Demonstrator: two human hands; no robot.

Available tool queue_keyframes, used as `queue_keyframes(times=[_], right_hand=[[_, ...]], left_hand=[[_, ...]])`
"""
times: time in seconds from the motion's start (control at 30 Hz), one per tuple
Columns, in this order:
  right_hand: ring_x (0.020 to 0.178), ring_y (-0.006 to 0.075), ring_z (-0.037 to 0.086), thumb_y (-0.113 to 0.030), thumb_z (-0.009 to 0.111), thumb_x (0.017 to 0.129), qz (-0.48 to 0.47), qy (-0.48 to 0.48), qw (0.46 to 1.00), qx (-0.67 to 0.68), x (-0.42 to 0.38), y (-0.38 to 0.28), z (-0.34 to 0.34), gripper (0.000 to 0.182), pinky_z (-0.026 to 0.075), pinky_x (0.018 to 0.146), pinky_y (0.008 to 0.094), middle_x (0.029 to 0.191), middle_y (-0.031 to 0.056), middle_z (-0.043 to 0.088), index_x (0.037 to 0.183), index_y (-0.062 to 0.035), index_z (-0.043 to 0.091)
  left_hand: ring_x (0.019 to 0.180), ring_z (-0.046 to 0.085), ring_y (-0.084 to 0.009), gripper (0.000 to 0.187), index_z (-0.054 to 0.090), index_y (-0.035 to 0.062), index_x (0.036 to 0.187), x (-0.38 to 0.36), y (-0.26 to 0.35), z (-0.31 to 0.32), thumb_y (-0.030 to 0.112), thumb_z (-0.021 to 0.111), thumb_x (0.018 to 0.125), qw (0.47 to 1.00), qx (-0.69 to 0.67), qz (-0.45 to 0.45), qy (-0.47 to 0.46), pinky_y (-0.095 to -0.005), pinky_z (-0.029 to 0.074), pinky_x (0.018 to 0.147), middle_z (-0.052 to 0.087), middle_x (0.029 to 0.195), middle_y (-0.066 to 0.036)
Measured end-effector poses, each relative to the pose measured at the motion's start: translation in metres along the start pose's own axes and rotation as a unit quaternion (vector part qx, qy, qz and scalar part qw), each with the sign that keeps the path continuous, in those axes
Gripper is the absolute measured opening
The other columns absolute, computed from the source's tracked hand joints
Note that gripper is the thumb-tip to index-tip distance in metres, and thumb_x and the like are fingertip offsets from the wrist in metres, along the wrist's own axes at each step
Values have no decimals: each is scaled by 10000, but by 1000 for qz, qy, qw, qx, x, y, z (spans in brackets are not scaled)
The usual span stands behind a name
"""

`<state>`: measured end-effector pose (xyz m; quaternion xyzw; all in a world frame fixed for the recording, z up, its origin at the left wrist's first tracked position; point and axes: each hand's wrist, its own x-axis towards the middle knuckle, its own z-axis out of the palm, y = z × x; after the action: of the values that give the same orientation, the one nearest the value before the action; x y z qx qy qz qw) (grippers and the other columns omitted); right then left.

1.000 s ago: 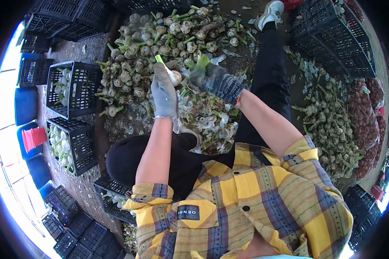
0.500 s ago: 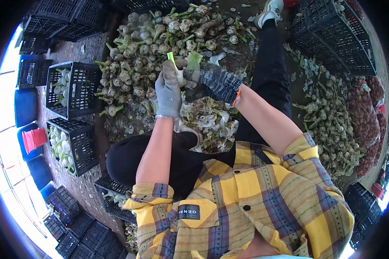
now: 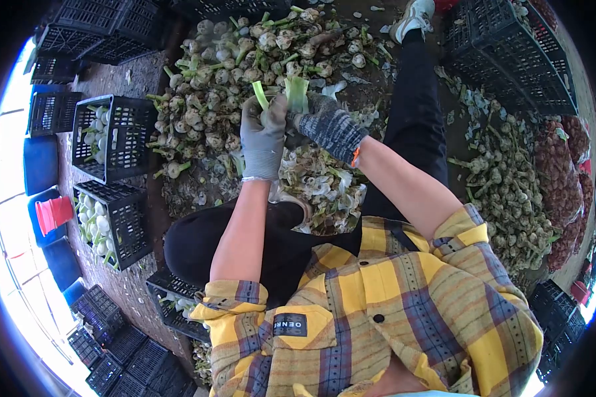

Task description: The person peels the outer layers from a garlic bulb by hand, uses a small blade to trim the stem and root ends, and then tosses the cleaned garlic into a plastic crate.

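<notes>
My left hand [image 3: 265,132], in a grey glove, is closed around a garlic bulb. Its cut green stem [image 3: 260,94] sticks up past the fingers, while the glove hides the bulb itself. Right beside it, my right hand [image 3: 328,126] wears a dark speckled knit glove with an orange edge. Its fingers are closed on a broad pale-green leaf sheath [image 3: 297,94]. The two hands touch or nearly touch. Beyond them lies a heap of untrimmed garlic [image 3: 208,116], and below them are peeled husks [image 3: 321,188].
Black crates with white garlic [image 3: 129,142] [image 3: 122,225] stand on the left, near a red bucket [image 3: 54,215]. On the right are more garlic [image 3: 510,192], red mesh sacks [image 3: 557,175] and a stacked black crate [image 3: 506,56]. My outstretched leg [image 3: 417,99] runs between the heaps.
The white bulb visible between my hands is now covered by the left glove. My left hand has turned slightly right, the stem tilts more, and my right hand has shifted a little lower.
</notes>
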<state>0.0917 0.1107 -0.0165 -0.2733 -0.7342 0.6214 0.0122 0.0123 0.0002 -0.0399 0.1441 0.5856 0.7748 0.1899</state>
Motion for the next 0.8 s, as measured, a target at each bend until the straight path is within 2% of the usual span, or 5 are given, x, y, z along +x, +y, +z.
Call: queue_keyframes(times=[0.23,0.47,0.6,0.77,0.8], right_hand=[[710,143,606,-66,567,838,19,132,964,230,9,11,9,200,516,611,270,849,82,617,1026,-5,537],[679,195,618,-338,562,861,228,-67,886,399,22,48,-3,355,551,590,347,876,103,607,1053,-39,551],[743,205,620,-241,556,868,121,-165,822,531,5,19,9,275,554,656,363,908,103,611,1060,-45,550],[774,176,625,-101,568,832,66,-151,834,527,-8,14,-3,237,545,645,289,930,136,616,1043,8,566],[789,185,627,-131,568,830,88,-143,899,404,-5,20,-5,250,537,667,299,933,150,617,1034,13,570]], left_hand=[[808,580,-148,315,571,6,985,4,26,8,302,484,921,991,-13,-126,48,-271,478,728,614,930,-83],[850,579,-184,363,573,8,934,10,24,-5,355,471,916,989,-32,-138,44,-298,456,814,610,962,-109],[781,551,-125,373,565,18,964,5,26,2,380,549,877,984,54,-171,18,-240,448,705,590,912,-62],[709,557,-101,336,539,53,1035,7,11,-6,350,551,878,983,-1,-166,73,-214,456,605,598,845,-32],[707,569,-128,323,549,59,1017,6,16,-5,354,517,888,978,-19,-192,78,-248,469,600,599,834,-37]])
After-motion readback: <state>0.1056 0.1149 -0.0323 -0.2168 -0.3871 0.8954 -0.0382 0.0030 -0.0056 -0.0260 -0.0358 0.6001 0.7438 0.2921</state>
